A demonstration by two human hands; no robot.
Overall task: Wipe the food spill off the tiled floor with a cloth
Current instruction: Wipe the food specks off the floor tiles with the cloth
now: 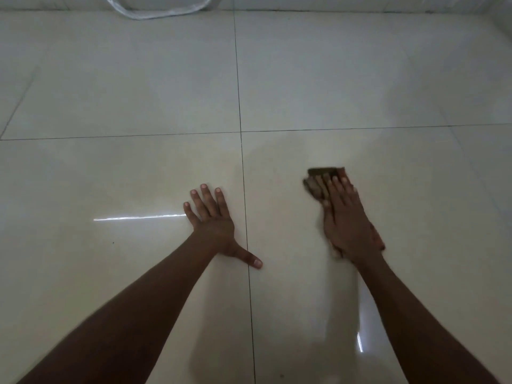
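Fingers of the right hand (350, 217) lie flat, pressing a brownish cloth (322, 181) onto the tiled floor (138, 92), right of centre; left hand (214, 225) rests splayed, palm down, lower centre.

Most of the cloth (322, 180) lies hidden under the right hand (350, 225); only a blurred dark strip shows past the fingertips, with thin edges beside the palm. Its colour and pattern are too smeared to tell. No food spill can be made out on the floor (138, 79). A clear plastic loop (155, 11) is cut off by the top edge. Both forearms run out of the bottom edge.
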